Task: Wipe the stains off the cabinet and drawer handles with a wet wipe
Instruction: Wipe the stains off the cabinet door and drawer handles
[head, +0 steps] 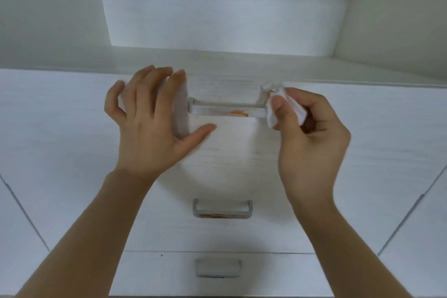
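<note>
The left hand lies spread against the top drawer front, fingers straight and grasping nothing, its fingertips up at the drawer's top edge and its thumb stretched out below the left end of the top handle. That handle runs level across the drawer front just under the top edge, and an orange stain streaks its front face right of the middle; the bar between the two hands is uncovered. At the handle's right end the right hand pinches a crumpled wet wipe between thumb and curled fingers, the wipe pressed on the handle's right corner post, with an orange tinge where it meets the metal. Lower on the cabinet, the middle handle carries an orange smear along its bar, and the bottom handle sits near the lower edge of the view.
</note>
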`<state>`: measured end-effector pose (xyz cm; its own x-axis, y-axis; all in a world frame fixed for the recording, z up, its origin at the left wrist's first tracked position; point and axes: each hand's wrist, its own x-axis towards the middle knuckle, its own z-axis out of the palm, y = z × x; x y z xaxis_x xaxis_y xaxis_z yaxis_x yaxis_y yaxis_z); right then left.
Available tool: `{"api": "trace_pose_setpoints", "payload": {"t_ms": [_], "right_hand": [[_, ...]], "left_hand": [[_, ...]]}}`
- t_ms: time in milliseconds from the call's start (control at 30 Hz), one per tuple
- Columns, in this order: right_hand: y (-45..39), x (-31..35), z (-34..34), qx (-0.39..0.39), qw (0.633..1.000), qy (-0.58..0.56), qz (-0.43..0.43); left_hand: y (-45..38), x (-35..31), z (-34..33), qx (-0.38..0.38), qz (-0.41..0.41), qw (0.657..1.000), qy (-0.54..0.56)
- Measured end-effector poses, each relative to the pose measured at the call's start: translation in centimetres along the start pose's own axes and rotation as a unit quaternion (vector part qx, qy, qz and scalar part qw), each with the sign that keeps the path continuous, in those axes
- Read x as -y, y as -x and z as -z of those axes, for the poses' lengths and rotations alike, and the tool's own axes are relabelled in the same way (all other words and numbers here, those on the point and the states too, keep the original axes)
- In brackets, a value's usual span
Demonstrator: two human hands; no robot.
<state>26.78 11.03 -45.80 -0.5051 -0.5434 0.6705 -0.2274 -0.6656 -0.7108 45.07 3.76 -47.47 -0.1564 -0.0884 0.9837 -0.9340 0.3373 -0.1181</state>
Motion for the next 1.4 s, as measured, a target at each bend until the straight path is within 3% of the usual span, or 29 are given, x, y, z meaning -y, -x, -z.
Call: {"api": "trace_pose_setpoints", "payload": {"t_ms": [300, 433, 633, 767, 900, 1400], "right_hand": [[1.6, -0.2, -1.0, -0.035, 0.999, -0.003, -0.002], [2.1, -0.2, -1.4, -0.060, 0.998, 0.019, 0.010], [2.0, -0.5, -1.3, -0.098, 0.994, -0.042, -0.024], [3.2, -0.9, -2.0, -0.109, 0.993, -0.032, 0.033], [2.7, -0.9, -2.0, -0.118, 0.992, -0.044, 0.018], [1.8, 0.0, -1.7, -0.101, 0.987, 0.094, 0.081]], "left_hand": [[0.5, -1.2, 0.3, 0.028, 0.076, 0.995, 0.057], [0.6, -1.2, 0.5, 0.038, 0.084, 0.993, 0.072], [0.7, -1.5, 1.0, 0.056, 0.084, 0.992, 0.079], [0.8, -1.4, 1.0, 0.064, 0.076, 0.992, 0.074], [1.0, -1.2, 0.9, 0.065, 0.072, 0.992, 0.082], [1.3, -1.1, 0.1, 0.057, 0.076, 0.985, 0.144]]}}
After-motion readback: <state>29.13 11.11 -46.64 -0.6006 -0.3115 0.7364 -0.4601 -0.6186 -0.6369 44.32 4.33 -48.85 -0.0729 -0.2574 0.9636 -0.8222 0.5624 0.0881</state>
